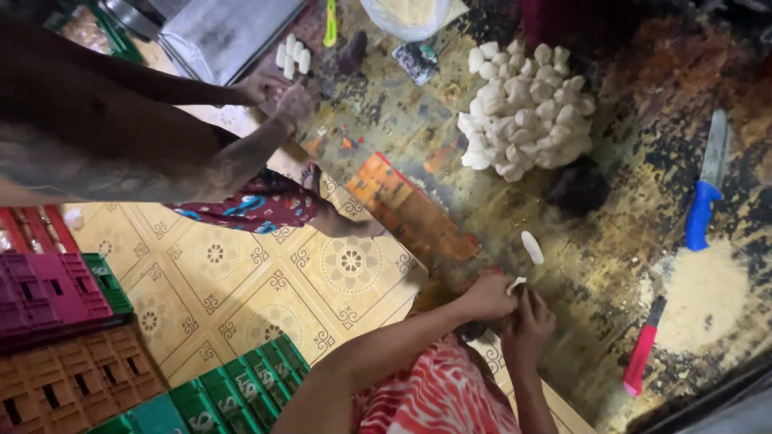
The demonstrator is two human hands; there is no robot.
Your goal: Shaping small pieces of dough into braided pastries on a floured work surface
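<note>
A person in a red-and-white patterned garment works a small strip of white dough point(516, 283) between both hands at the near edge of a worn, dark-stained worktable point(643, 209). The left hand point(489, 296) is closed on one end of the strip and the right hand point(527, 320) is closed round it from below, fingers curled; the strip sits pinched between them, just above the table edge. One finished white roll point(532, 247) lies alone on the table just beyond the hands. Farther back, a large heap of shaped dough pieces point(527, 108) shows that much of the shaping is done. How much raw dough is left cannot be told: a pale mass in a clear bag point(406, 14) at the top edge may be the supply, though the view there is cropped. A blue-handled knife point(706, 185) and a red-handled tool point(642, 347) lie untouched to the right, beside a patch of flour point(708, 297). Across the table a co-worker's hands point(277, 92) rest near a row of small white pieces point(292, 55). Stacked plastic crates point(72, 354) stand on the patterned floor
</note>
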